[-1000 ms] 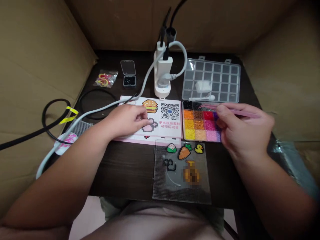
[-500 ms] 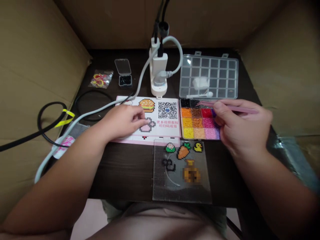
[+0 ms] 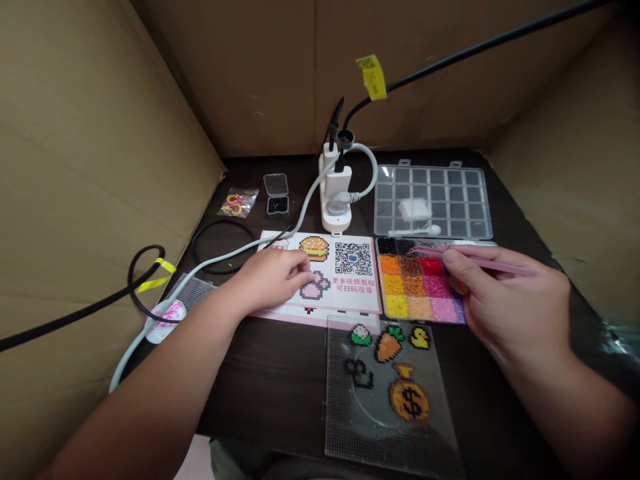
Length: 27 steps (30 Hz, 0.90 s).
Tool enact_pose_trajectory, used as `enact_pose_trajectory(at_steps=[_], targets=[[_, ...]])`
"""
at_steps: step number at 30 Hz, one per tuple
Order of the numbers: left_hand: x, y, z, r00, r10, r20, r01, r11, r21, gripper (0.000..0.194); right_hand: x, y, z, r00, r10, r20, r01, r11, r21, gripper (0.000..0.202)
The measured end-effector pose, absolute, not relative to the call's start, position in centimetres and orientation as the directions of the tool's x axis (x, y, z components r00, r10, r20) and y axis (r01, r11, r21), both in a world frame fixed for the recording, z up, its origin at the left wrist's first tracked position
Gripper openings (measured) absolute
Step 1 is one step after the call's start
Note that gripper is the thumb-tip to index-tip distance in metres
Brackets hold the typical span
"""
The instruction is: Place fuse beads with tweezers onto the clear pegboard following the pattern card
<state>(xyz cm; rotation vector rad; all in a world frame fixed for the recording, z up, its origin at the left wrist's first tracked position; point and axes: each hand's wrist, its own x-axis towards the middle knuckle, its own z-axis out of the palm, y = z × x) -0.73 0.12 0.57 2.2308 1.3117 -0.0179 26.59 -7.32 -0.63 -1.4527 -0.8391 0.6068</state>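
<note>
Pink tweezers point(image 3: 493, 261) are held in my right hand point(image 3: 510, 293), their tips over a black compartment of the bead box point(image 3: 407, 283). Whether a bead is between the tips is too small to tell. My left hand point(image 3: 275, 277) rests on the printed pattern sheet point(image 3: 354, 300), its fingers curled together beside the grey-and-pink paw picture; whether they hold anything is hidden. In front lies a clear pegboard point(image 3: 345, 420) bearing a carrot point(image 3: 389, 347), a duck point(image 3: 421, 338), a green-and-pale figure point(image 3: 361, 335), a money bag point(image 3: 410, 400) and a partial black outline point(image 3: 361, 375).
The bead box's clear lid point(image 3: 453, 200) lies open behind it, with a white block and a small white spoon. A white power strip point(image 3: 335, 207) with cables stands at the centre back. A small case of black beads point(image 3: 277, 205) and a bag of rings point(image 3: 239, 202) sit back left.
The whole view has shifted, so everything appears lower and further right. My right hand with the tweezers stays over the bead box, and my left hand stays on the sheet.
</note>
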Motion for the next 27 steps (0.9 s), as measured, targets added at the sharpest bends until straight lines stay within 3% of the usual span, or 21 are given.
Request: enact_pose_trajectory(at_steps=[14,27], targets=[[-0.95,0.23,0.39,0.525,0.811,-0.257,0.804,-0.373,0.463,0.02,26.68,-7.24,-0.67,0.596,0.797,0.096,0.098,0.047,-0.994,0.017],[-1.16,0.67,-0.36,0.441,0.864,-0.242,0.791,-0.247,0.559,0.024,26.82,-7.26,-0.73,0.593,0.795,0.125,0.153,0.04,-0.987,0.015]])
